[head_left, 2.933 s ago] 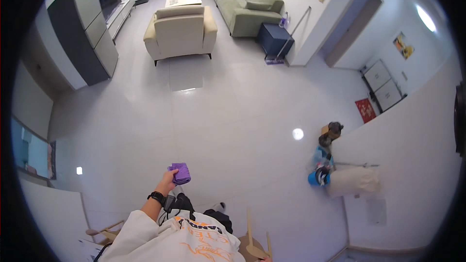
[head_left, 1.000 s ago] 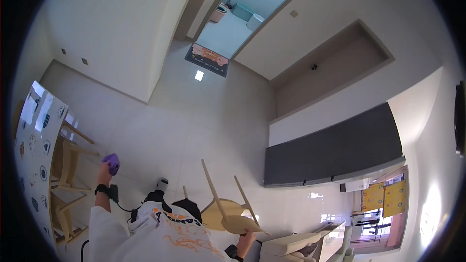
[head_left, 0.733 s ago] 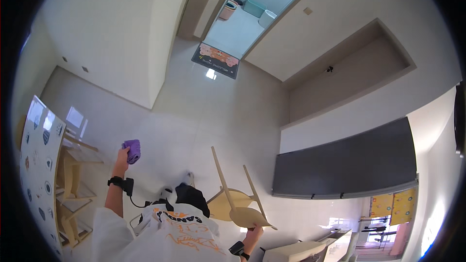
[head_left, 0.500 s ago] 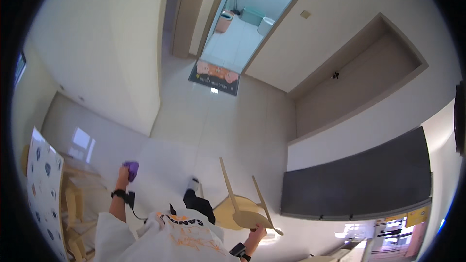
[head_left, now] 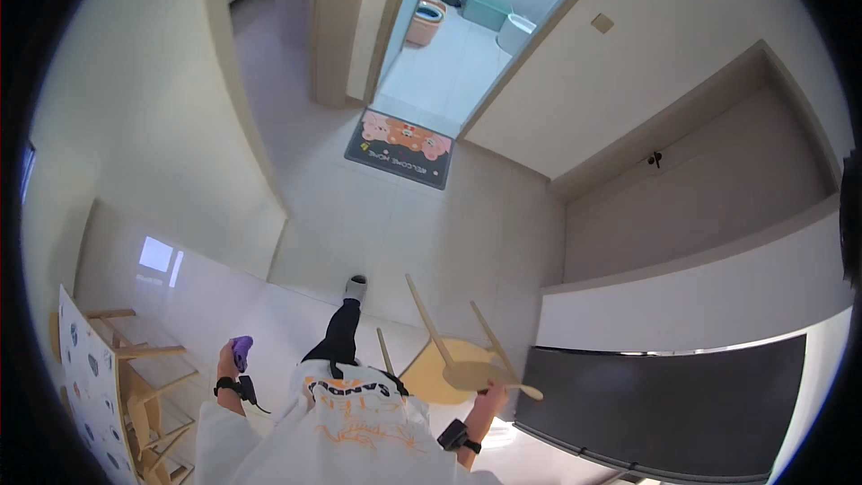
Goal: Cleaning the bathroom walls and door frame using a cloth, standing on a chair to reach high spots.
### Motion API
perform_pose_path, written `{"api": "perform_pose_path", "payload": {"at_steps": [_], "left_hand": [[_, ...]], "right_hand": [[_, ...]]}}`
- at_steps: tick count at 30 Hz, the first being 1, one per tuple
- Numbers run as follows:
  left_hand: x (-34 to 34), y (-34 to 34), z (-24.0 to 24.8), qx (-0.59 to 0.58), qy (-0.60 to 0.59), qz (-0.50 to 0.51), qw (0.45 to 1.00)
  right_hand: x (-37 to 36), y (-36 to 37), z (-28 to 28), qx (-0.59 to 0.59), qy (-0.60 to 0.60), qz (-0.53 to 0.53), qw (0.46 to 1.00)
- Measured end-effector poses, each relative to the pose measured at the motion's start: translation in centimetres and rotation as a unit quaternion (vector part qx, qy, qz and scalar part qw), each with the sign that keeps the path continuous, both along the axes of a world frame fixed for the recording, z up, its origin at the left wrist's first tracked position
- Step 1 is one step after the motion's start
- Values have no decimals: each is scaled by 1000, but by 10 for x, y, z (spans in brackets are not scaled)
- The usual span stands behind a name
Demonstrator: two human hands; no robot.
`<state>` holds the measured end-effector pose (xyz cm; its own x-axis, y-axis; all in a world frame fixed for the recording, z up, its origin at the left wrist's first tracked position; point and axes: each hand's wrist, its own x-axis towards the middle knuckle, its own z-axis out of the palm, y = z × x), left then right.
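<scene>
My left hand (head_left: 227, 361) is closed round a bunched purple cloth (head_left: 241, 350), held out at my left side. On the other side, my right hand (head_left: 489, 398) grips the backrest of a tan chair (head_left: 435, 370). The chair is tilted, and its slim legs point forward, away from me. My right fingers are partly hidden against the backrest. Both wrists wear black straps with small devices. One of my legs, in black trousers, is stretched forward with a grey-and-white shoe (head_left: 356, 286) on the floor.
A dark doormat (head_left: 400, 157) with pink figures lies before an open bathroom doorway. At left stands a white patterned table (head_left: 88, 377) with wooden chairs (head_left: 148, 404) beside it. A wall corner juts in at left. Along the right wall runs a dark panel (head_left: 669, 409) below a recessed niche (head_left: 700, 189).
I have stepped forward, so the doorway and mat look nearer and another room shows at upper left. The chair and the purple cloth have come along in my hands.
</scene>
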<state>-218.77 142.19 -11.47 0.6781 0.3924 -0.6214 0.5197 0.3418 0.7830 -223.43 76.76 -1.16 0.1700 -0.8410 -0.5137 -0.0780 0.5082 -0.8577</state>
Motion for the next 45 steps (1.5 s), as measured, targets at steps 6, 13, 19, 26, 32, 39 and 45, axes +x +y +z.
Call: {"api": "perform_pose_path", "payload": {"at_steps": [6,13,19,26,32,39,45], "left_hand": [[154,-22,-16,-86,62,-35,994],[363,-65,7,-63,81,-130,986],[540,-105,39,-56,51,-196,978],[593,-120,13,-51,98,-66,992],[667,-137,35,-62,155,-8,986],[756,-115,9,-101,174,-27,979],[911,-125,17,-41,180,-84,979]], "right_hand": [[177,-22,43,-28,11,-16,999],[333,-44,73,-29,49,56,997],[515,-59,48,-19,55,90,994],[683,-58,44,-45,62,175,982],[817,-61,30,-46,33,181,982],[942,-40,22,-17,23,144,989],[1052,-17,26,25,27,94,995]]}}
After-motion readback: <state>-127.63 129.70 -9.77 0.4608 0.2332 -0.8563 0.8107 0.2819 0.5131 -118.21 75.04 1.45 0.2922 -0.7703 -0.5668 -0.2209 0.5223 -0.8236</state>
